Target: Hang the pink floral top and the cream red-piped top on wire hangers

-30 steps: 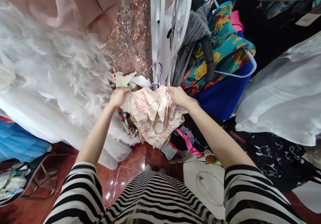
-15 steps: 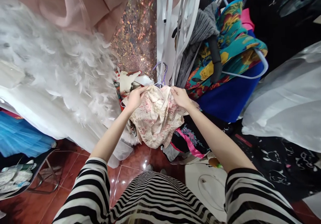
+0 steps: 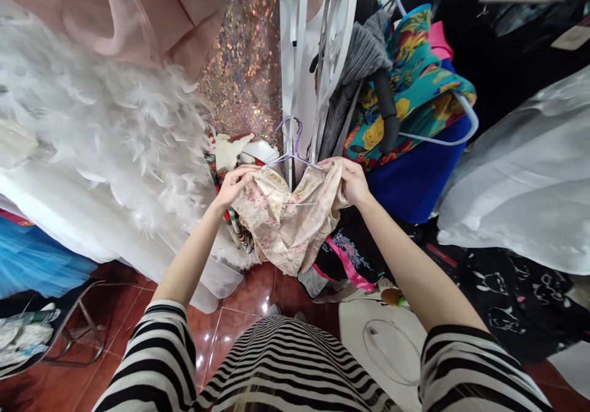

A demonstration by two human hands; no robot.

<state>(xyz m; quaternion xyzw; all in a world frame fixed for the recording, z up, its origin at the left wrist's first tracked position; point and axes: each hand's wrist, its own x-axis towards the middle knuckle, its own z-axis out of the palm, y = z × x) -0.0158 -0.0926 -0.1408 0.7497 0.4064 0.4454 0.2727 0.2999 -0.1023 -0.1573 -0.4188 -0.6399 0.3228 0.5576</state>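
Note:
A cream blouse with a pink floral print (image 3: 286, 233) hangs in front of me on a purple wire hanger (image 3: 295, 149). The hanger's hook is at the edge of a white panel, and part of its lower bar shows inside the open neckline. My left hand (image 3: 236, 184) is closed on the blouse's left shoulder. At the other shoulder, my right hand (image 3: 353, 180) grips the cloth, its fingers partly hidden by the fabric. The collar lies spread apart between the two hands.
White feathered garments (image 3: 152, 129) and a sequined cloth (image 3: 249, 49) hang on the left. A teal floral garment (image 3: 415, 74), a blue one (image 3: 415, 184) and white plastic-like cloth (image 3: 520, 184) hang on the right. Below are a metal-framed chair (image 3: 87, 313) and a white lid-like surface (image 3: 382, 344).
My hands have moved apart along the shoulders, the right one more outward. The blouse's neckline has spread open, and more of the purple hanger shows.

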